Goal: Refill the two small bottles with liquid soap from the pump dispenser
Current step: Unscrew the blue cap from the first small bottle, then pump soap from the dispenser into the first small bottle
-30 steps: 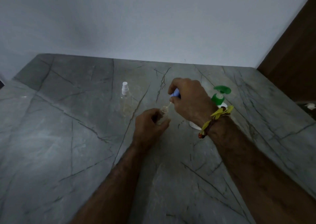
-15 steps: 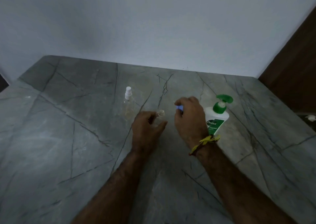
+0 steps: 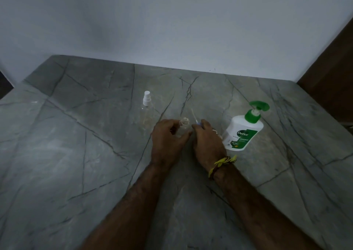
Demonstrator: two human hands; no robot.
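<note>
Left hand [image 3: 169,141] gripped open small bottle [image 3: 184,124] on bench [image 3: 76,154] – right hand [image 3: 207,141] pinched blue spray cap [image 3: 197,123]; pump dispenser [image 3: 243,131] just beside

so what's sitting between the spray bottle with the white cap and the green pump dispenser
In the head view, the open small bottle, gripped by the left hand, and the right hand holding its blue spray cap lie between the capped spray bottle and pump dispenser.

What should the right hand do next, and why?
Probably set the blue spray cap down and reach for the Dettol pump dispenser: the small bottle in the left hand is already open, and the right hand pinches the cap.
</note>
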